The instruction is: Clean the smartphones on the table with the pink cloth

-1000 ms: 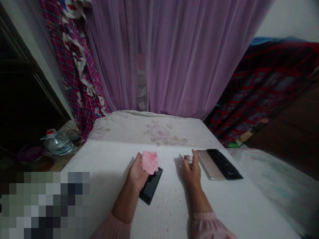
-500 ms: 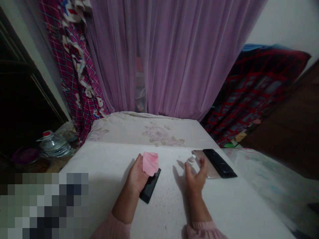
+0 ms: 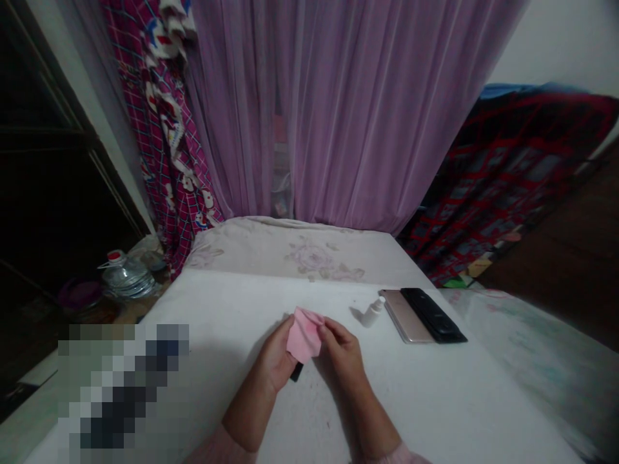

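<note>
Your left hand and right hand pinch a soft pink cloth between curled fingers; a small white plastic bottle sits at two o'clock.

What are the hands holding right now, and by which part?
A pink cloth: the left hand pinches its left edge, the right hand its right edge, and the lower tip hangs free between them.

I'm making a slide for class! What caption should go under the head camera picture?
The left hand and right hand hold a pink cloth over a black phone, near a small white bottle.
</note>
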The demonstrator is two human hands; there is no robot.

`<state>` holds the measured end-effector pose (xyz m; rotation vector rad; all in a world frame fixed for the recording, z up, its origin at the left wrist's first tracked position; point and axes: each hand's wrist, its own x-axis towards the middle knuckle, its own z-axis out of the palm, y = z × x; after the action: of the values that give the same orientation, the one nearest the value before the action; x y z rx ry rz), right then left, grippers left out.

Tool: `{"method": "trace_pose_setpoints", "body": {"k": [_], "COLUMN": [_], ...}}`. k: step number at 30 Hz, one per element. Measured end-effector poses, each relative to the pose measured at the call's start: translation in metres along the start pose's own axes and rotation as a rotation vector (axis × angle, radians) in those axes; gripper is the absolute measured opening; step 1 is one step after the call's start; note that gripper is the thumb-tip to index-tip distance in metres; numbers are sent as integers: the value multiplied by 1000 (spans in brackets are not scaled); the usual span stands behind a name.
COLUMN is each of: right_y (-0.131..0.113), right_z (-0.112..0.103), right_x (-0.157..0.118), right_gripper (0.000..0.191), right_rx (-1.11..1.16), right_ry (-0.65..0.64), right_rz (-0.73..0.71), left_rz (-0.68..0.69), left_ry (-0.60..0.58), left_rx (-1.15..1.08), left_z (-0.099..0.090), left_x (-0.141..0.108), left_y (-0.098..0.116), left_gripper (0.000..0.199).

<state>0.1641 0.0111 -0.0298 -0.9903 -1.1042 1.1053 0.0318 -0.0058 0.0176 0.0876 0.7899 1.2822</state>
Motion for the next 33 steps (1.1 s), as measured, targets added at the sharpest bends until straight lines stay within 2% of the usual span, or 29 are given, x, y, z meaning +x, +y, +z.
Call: {"method": "trace_pose_setpoints", "body": {"k": [3, 6, 8, 11, 14, 16, 18, 21, 23, 25, 28, 31, 33], "right_y": [-8, -14, -14, -11, -11, -15, -22, -32, -34, -33, -28, -24, -22], "right_z": [0, 3, 5, 7, 7, 6, 7, 10, 12, 14, 16, 17, 16], "right_x": [-4, -10, -14, -17, -18, -19, -22, -29, -33, -35, -34, -33, -32], "right_gripper": [18, 18, 24, 38, 30, 23, 20, 20, 21, 23, 23, 13, 21], "right_rx": [-166, -281, -310, -286, -293, -376, -505, -692, -761, -794, -806, -791, -761], "right_ry": [-26, -108, -82, -35, -103, -99, -114, -285, -381, -395, -352, -319, -319], "right_rz": [-150, -243, -222, -102, -87, -200, -374, -615, -677, -651, -552, -401, -283], "left_rz": [-6, -14, -3, 0, -1, -20, -53, -69, -55, -49, -52, -49, -59], "left_ry": [-5, -45, -45, -38, -6, 1, 5, 62, 81, 68, 26, -7, -54], "left_rx": [23, 39, 28, 7, 2, 10, 15, -6, -23, -23, 4, 39, 73], "left_z": [-14, -21, -21, -18, -16, -14, -12, -10, -9, -10, -11, -8, -5], "left_x": [-3, -8, -11, -15, -17, -19, -22, -25, -25, -25, -25, -30, -35], "left_y": [-5, -5, -3, 0, 0, 1, 3, 9, 12, 15, 14, 12, 11], "left_gripper": [25, 28, 25, 22, 21, 20, 23, 27, 27, 26, 27, 27, 26]}}
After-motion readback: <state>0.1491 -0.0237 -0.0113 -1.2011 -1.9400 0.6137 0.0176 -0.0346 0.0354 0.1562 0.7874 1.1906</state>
